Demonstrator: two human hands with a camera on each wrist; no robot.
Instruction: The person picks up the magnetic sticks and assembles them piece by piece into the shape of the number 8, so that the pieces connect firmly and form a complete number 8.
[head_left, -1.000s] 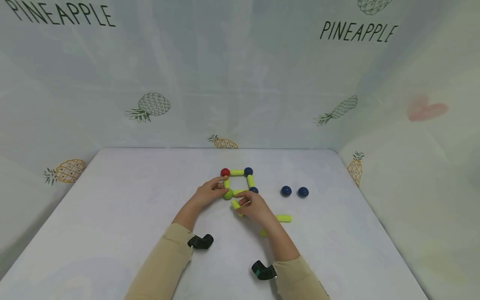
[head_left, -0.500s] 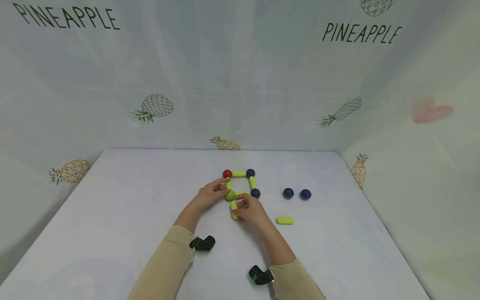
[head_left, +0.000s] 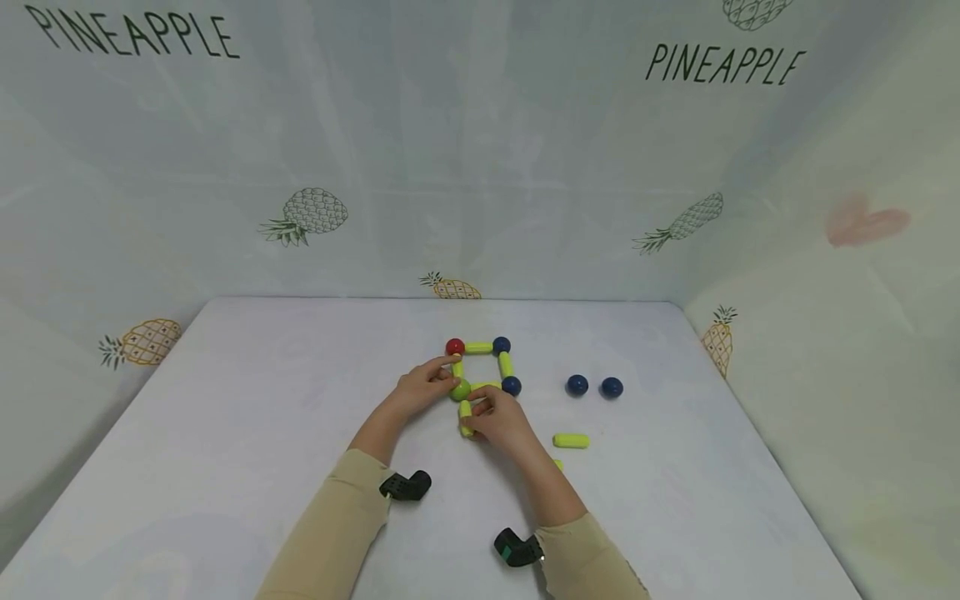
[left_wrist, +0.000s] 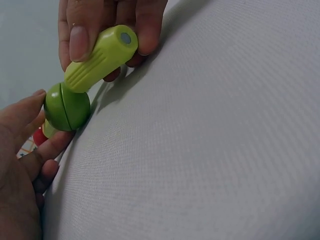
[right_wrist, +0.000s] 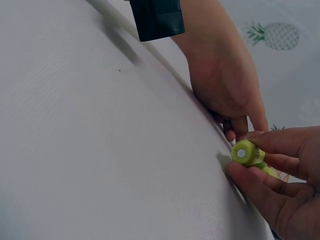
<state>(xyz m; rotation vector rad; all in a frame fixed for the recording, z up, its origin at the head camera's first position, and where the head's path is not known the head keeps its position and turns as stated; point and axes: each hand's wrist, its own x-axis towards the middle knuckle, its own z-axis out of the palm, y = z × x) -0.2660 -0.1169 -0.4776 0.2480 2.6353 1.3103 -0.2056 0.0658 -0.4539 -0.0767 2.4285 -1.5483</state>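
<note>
The step in hand appears to be the seating of a yellow-green rod against the green ball. For this, the rod is best kept in line with the ball's centre, so that its end is met squarely; in the left wrist view it is seen slanting away from the ball, its near end apparently in contact, though a slight gap cannot be ruled out. The ball is best steadied lightly, since the square of rods and balls behind it might be shifted by too firm a push.

In the head view, the rod is placed just below the ball, near the centre of the frame, at the left edge of the right hand, by whose thumb and fingers it is pinched. The ball is held by the left hand, its fingers bent, at the ball's left. On the worktop, two blue balls are seen right of centre, with a loose rod below them; another yellow-green piece is mostly hidden by the right arm.
</note>
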